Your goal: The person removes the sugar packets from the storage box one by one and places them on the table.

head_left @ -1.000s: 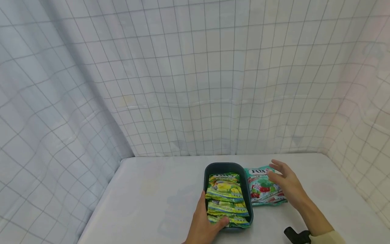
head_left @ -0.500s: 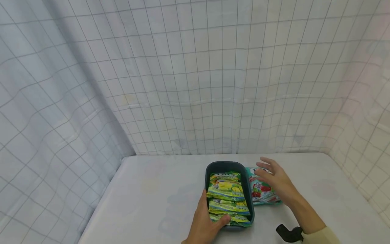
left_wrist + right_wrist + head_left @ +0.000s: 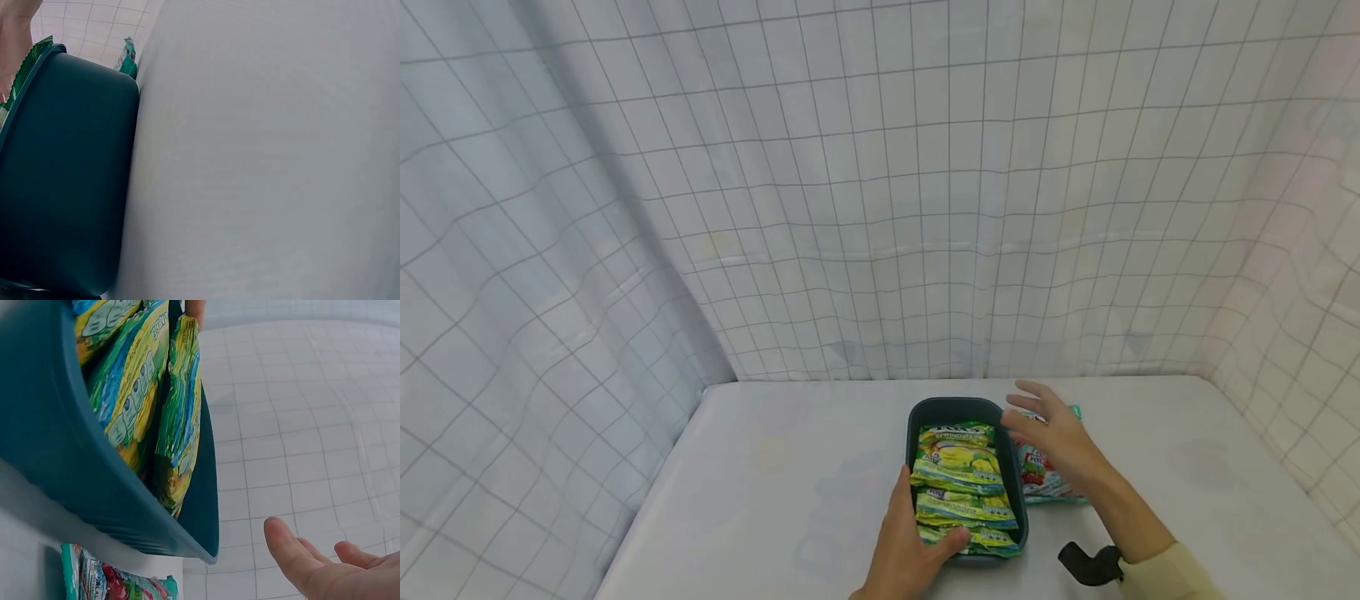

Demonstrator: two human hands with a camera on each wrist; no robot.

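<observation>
A dark teal plastic tub point(image 3: 951, 411) stands on the table in the head view, with several yellow-green candy bags point(image 3: 958, 462) lined up inside. My left hand point(image 3: 904, 546) grips the tub's near left side, its thumb over the front candy bag. To the right of the tub lies a mint-green candy bag point(image 3: 1045, 487) with red cherries printed on it, partly covered by my right hand point(image 3: 1063, 442). That hand hovers above the bag near the tub's right rim, fingers spread and holding nothing. In the right wrist view its fingers point(image 3: 287, 547) are apart from the tub point(image 3: 119, 469).
A white table point(image 3: 760, 492) extends to both sides of the tub. White grid-patterned cloth point(image 3: 865, 208) hangs behind the table and along both sides. A black strap point(image 3: 1090, 565) is on the right wrist.
My right hand has moved left over the mint-green candy bag toward the tub's right rim, fingers still spread. The left hand keeps its grip on the tub, which stays in place.
</observation>
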